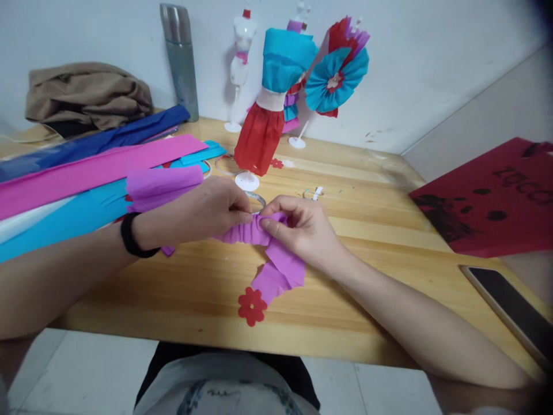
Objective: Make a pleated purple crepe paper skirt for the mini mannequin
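Observation:
Both hands pinch a strip of purple crepe paper (pixel 248 231) gathered into small pleats over the table. My left hand (pixel 216 204), with a black band on its wrist, has thumb and forefinger closed on the pleated part. My right hand (pixel 298 227) grips the same strip just to the right, fingertips almost touching the left ones. From there the loose end of the strip hangs down and folds on the wood. A red paper flower (pixel 252 306) lies at that end. Behind the fingertips shows a roll of tape (pixel 257 202), partly hidden.
Behind stand small mannequins, one in a blue and red paper dress (pixel 261 138), another with a blue rosette (pixel 337 80). Paper strips (pixel 99 164) lie at left, near a flask (pixel 180 69) and brown cloth (pixel 90 95). A red bag (pixel 488 196) and phone (pixel 510 314) are at right.

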{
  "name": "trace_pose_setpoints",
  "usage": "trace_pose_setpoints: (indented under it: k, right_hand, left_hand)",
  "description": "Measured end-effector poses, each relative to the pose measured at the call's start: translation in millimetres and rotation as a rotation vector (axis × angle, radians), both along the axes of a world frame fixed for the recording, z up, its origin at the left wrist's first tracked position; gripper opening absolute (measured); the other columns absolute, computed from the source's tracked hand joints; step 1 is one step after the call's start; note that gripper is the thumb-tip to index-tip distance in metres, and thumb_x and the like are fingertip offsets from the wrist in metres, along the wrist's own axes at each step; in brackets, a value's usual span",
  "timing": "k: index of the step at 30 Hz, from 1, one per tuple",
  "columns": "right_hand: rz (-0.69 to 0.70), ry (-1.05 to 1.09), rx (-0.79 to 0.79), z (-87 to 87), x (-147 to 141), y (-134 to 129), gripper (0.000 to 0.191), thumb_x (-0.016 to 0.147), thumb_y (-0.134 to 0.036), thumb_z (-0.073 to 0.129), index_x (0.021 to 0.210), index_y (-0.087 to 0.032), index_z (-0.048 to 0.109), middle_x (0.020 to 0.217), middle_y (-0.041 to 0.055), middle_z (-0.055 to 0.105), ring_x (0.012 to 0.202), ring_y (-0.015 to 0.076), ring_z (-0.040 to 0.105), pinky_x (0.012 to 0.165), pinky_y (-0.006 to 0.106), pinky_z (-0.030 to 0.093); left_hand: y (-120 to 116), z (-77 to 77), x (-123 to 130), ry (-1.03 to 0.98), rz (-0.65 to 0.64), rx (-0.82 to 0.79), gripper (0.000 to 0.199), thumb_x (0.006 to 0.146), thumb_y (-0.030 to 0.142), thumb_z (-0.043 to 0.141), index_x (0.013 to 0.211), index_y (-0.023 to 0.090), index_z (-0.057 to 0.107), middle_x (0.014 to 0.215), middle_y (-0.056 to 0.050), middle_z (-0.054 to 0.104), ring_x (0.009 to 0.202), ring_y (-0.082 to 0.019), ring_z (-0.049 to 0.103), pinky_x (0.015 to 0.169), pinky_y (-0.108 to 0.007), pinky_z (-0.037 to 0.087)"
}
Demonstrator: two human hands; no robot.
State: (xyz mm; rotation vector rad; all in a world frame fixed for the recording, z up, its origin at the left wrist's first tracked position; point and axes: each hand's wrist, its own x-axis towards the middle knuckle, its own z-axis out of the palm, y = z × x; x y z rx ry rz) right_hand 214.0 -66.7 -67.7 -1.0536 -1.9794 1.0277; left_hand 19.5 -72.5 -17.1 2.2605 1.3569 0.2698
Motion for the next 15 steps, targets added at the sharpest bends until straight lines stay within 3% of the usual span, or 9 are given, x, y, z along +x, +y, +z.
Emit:
trace_pose_setpoints:
  k: [7,15]
  right_hand:
    - [-0.060,-0.031,-0.032,2.0,-1.2,1.9,0.008,0.074,-0.023,0.064,0.070,-0.019,0.058,0.065,0.0006,0.061,0.058,0.0126,0.051,0.055,0.027,0.039]
    - [-0.074,0.006,-0.075,3.5,-2.2,1.9,0.010,0.071,-0.024,0.065,0.067,-0.020,0.057,0.062,-0.0010,0.058,0.056,0.0115,0.049,0.053,0.026,0.038]
  left_hand:
    - [-0.5,0.4,-1.3,-0.054,-0.048,-0.008,0.041,0.085,0.011,0.053,0.050,0.017,0.033,0.048,0.006,0.027,0.050,-0.006,0.023,0.051,-0.027,0.016]
    - [-5.0,0.7,-2.1,-0.035,-0.026,0.003,0.035,0.088,0.011,0.052,0.053,0.014,0.049,0.050,0.006,0.034,0.050,-0.006,0.029,0.051,-0.026,0.017]
